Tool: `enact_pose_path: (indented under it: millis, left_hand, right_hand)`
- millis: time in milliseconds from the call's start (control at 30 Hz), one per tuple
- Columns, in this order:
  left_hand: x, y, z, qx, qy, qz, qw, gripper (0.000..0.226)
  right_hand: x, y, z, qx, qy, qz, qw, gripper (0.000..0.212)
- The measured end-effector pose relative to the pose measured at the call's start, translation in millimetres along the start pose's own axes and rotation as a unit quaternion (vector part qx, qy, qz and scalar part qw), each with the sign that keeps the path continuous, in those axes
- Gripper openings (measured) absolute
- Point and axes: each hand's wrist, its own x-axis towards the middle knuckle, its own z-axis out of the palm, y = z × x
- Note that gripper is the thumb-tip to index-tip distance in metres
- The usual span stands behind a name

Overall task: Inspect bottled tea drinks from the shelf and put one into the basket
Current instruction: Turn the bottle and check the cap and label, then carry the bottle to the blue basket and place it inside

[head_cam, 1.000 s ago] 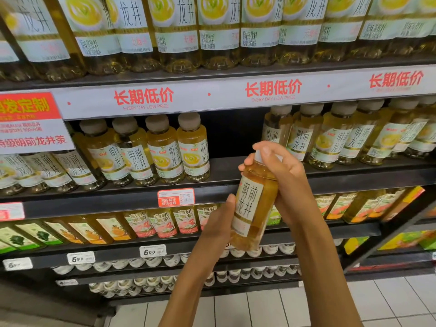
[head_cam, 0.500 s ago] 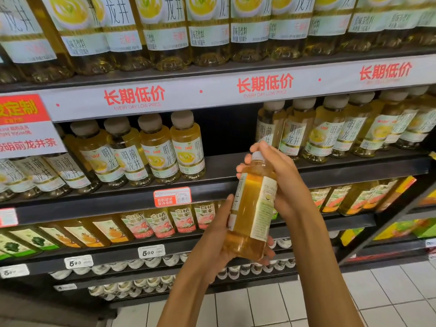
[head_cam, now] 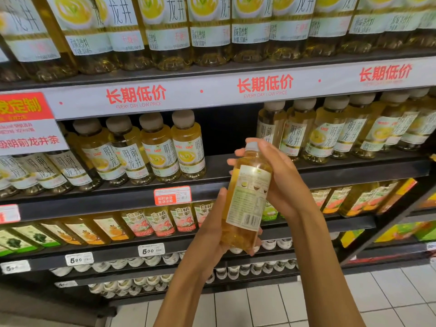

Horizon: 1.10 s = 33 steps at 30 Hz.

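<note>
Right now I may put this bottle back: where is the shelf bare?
The middle shelf has a bare gap between the left row and right row of bottles, behind the held bottle. The other shelves are packed.

The white strip (head_cam: pixel 212 90) along the upper shelf edge says "长期低价" in red, with "EVERY DAY LOW PRICE" under it, repeated three times. The bottles on the middle shelf (head_cam: pixel 188 147) carry "明前龙井" and a small red logo "Unif". The sign at the left (head_cam: pixel 28 123) reads "明前龙井茶". Lower bottles (head_cam: pixel 160 220) show "白桃茉莉". Price tags (head_cam: pixel 151 250) show "5.00". The held bottle (head_cam: pixel 247 199) shows a barcode; its small print is unreadable.
</note>
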Motion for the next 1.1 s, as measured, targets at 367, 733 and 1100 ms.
enact_pose_path:
  millis: [367, 733, 1100]
  left_hand:
    - [21, -9, 9, -0.052, 0.087, -0.050, 0.994, 0.045]
    - [83, -52, 68, -0.053, 0.035, -0.116, 0.991, 0.022]
    - [93, -20, 95, -0.091, 0.065, -0.033, 0.993, 0.020]
  right_hand:
    - [-14, 7, -29, 0.037, 0.033, -0.074, 0.996, 0.012]
    - [-79, -18, -86, -0.073, 0.145, -0.156, 0.974, 0.014]
    - [-80, -45, -57, -0.190, 0.286, -0.212, 0.915, 0.012]
